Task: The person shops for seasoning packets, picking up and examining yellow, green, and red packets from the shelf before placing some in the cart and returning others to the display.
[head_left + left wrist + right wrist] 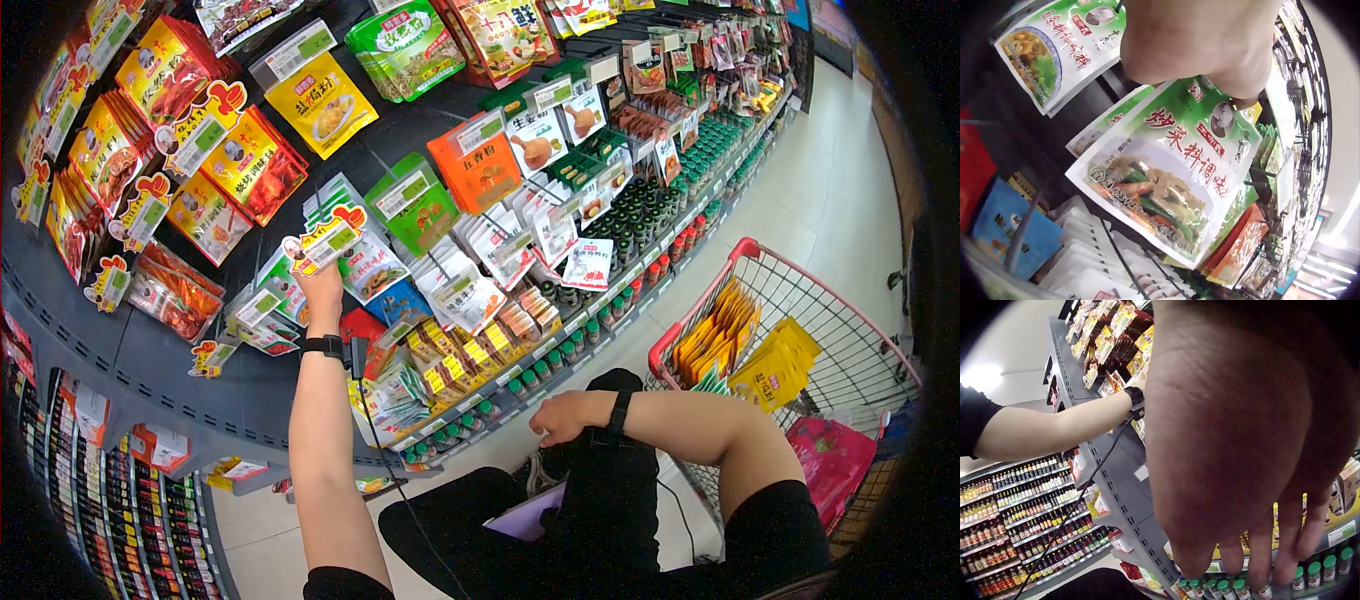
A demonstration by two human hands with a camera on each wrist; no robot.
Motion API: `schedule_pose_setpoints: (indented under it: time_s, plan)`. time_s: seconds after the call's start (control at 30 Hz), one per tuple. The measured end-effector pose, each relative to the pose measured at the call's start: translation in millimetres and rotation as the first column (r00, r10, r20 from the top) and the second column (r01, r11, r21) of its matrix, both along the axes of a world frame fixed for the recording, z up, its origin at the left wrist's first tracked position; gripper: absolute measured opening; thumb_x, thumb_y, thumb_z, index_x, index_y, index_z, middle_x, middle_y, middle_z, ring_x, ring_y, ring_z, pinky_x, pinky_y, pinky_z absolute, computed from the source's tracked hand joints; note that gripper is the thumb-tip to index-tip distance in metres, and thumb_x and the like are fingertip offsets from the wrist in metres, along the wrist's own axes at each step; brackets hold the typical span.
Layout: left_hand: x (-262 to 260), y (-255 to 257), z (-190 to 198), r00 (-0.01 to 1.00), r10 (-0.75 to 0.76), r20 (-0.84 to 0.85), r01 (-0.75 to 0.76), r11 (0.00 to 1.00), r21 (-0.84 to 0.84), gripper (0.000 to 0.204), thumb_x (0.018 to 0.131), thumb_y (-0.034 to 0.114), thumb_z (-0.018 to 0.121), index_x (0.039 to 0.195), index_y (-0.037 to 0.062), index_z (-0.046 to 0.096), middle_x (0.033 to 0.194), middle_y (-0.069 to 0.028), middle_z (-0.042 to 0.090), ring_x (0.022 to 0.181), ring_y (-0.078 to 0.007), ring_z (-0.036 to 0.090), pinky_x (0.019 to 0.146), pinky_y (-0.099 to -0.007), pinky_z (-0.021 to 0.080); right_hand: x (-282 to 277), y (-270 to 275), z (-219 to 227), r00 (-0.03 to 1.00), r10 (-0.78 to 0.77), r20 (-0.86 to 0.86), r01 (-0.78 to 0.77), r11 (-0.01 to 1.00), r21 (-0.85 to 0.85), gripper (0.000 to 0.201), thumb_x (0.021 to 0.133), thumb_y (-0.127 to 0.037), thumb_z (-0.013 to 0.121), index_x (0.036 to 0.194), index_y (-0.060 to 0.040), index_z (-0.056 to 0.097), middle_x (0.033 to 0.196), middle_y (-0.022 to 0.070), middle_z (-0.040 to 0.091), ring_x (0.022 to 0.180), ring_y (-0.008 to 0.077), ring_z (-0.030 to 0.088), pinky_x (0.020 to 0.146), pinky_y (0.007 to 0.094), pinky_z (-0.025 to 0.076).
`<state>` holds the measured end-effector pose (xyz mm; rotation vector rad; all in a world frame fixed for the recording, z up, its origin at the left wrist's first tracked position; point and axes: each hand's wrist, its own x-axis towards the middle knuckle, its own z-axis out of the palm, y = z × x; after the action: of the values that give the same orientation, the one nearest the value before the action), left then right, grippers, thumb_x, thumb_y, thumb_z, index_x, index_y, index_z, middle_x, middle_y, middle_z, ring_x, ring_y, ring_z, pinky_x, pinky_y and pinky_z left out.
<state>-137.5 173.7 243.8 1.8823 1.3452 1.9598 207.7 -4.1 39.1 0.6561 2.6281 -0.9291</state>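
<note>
My left hand (320, 292) reaches up to the hanging rack beside a price tag (330, 243) with a cartoon figure. In the left wrist view it pinches the top of a green and white seasoning packet (1166, 169) with a stir-fry picture, and part of its fingers is hidden behind the packet. A similar packet (1060, 50) hangs to its left. My right hand (565, 415) hangs loosely above my lap, holding nothing. In the right wrist view its palm and relaxed fingers (1260, 547) fill much of the picture, before green-capped jars (1314, 569).
A red-rimmed shopping cart (745, 245) stands at the right, with yellow packets (775, 365) and a pink bag (830, 460) inside. Orange packets (478, 165) hang along the rack, above a shelf lip (545, 345). A cable (385, 455) runs from my left wrist.
</note>
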Motion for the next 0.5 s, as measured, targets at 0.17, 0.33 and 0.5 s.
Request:
schedule_pose_setpoints:
  time_s: [0.17,0.33,0.5]
  plan:
    - [-5.9,8.0,-5.3,0.997,0.038,-0.066,-0.037,0.999,0.020,0.024,0.087,0.001,0.063,0.110,-0.0015,0.058,0.109,-0.0116,0.065,0.099,-0.0195,0.063,0.089,-0.0324,0.048,-1.5,2.8,-6.1,1.000,0.017,0.014,-0.017,1.000,0.005,0.045,0.087,-0.041,0.062,0.113,-0.0049,0.064,0.110,0.0185,0.066,0.105,0.0382,0.062,0.085,0.0491,0.050]
    - [-7.8,9.0,-14.0,0.986,0.110,-0.126,-0.108,0.994,0.028,0.027,0.086,0.005,0.065,0.110,-0.0019,0.056,0.111,-0.0147,0.062,0.105,-0.0254,0.059,0.094,-0.0376,0.044,0.1,-0.4,-0.6,1.000,-0.001,0.027,0.000,1.000,0.008,0.045,0.087,-0.041,0.061,0.113,-0.0045,0.064,0.112,0.0189,0.066,0.106,0.0381,0.061,0.086,0.0490,0.050]
    - [0.1,0.1,-8.4,0.730,0.558,-0.394,-0.502,0.830,0.244,0.038,0.086,0.005,0.066,0.121,-0.0022,0.054,0.124,-0.0161,0.057,0.118,-0.0248,0.053,0.104,-0.0374,0.036,-1.4,-0.8,2.7,0.998,0.022,0.053,-0.022,1.000,0.004,0.045,0.088,-0.042,0.061,0.112,-0.0041,0.064,0.112,0.0193,0.065,0.106,0.0384,0.061,0.086,0.0494,0.050]
